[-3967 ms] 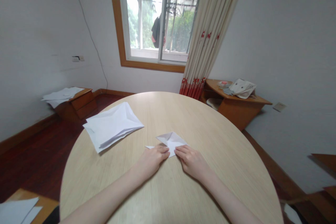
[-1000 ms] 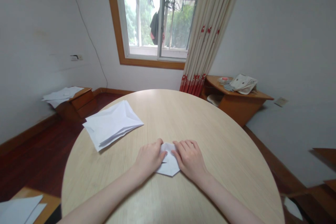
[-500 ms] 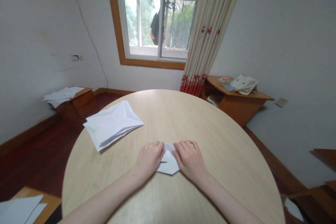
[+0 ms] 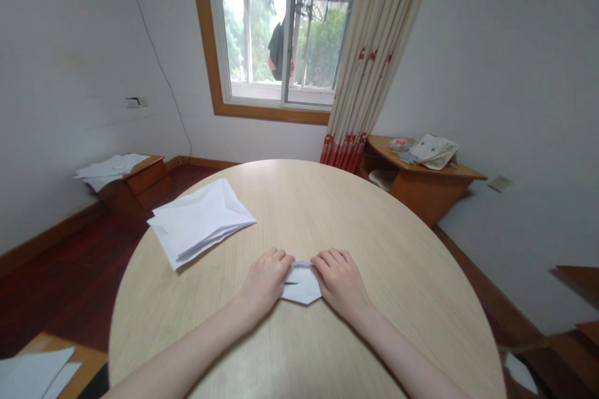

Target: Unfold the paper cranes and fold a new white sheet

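Note:
A small folded white paper [image 4: 303, 290] lies on the round table [image 4: 369, 249] between my hands. Its near edge comes to a blunt point, and a slit-like fold shows on its left part. My left hand [image 4: 267, 277] grips its left side with curled fingers. On its right side my right hand [image 4: 340, 277] holds it the same way, thumb toward the middle. The far edge of the paper looks slightly raised between the fingertips. Fingers hide both side edges.
A stack of creased white paper [image 4: 201, 221] lies at the table's far left. Beyond stand a small wooden cabinet [image 4: 147, 184] with papers on it and a corner shelf [image 4: 421, 190] with a cloth bag [image 4: 435, 151]. More paper sheets [image 4: 35, 374] are at lower left.
The far edge of the folded paper now shows a narrow raised fold. Its near point has shifted slightly away from me. Both hands keep their hold, with only small finger movements.

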`<state>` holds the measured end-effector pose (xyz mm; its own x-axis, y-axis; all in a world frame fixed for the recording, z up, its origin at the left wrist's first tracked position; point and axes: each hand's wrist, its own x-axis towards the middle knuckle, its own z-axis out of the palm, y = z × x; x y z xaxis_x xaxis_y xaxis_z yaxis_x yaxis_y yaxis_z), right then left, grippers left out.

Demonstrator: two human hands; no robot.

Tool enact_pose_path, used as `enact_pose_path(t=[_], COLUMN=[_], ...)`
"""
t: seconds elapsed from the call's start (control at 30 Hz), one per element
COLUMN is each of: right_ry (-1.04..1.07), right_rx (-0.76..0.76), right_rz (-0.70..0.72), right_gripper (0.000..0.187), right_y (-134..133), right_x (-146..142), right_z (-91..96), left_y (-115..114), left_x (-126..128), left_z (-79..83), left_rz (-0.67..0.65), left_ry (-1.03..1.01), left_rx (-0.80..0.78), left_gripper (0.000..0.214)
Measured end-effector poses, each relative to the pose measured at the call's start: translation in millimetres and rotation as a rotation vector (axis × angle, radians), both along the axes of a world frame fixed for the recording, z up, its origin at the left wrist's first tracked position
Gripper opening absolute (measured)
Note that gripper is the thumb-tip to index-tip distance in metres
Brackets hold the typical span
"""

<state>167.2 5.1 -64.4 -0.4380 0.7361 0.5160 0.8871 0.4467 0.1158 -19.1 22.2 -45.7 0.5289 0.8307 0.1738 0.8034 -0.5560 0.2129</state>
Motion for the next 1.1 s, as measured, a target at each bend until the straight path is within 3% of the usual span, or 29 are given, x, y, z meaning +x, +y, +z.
enact_pose_path(t=[0.23, 0.4, 0.63, 0.87, 1.1], right_ry=[0.089, 0.289, 0.339, 0.28, 0.234], right_rx=[-0.056, -0.187, -0.36, -0.393, -0.406], right_rz=[0.109, 0.196, 0.322, 0.375, 0.371], right_gripper=[0.022, 0.02, 0.021, 0.066, 0.068], right_y=[1.2, 2.5, -0.1, -0.9, -0.8], right_x=[5.3, 10.7, 20.6, 25.1, 23.4], right_z=[0.2, -0.7, 15.4, 22.1, 19.2], left_y=[1.7, -0.5, 9.3, 10.8, 8.3], left_x=[0.2, -0.6, -15.6, -19.7, -18.6], left_z=[-6.5, -0.1, 6.1, 9.9, 10.6], left_rz=[-0.085, -0.119, -0.26, -0.354, -0.355], left_ry=[-0.115, -0.234, -0.256, -0.25, -0.194], left_rx=[-0.02, -0.096, -0.213, -0.237, -0.203], left_gripper=[0.03, 0.029, 0.048, 0.062, 0.053])
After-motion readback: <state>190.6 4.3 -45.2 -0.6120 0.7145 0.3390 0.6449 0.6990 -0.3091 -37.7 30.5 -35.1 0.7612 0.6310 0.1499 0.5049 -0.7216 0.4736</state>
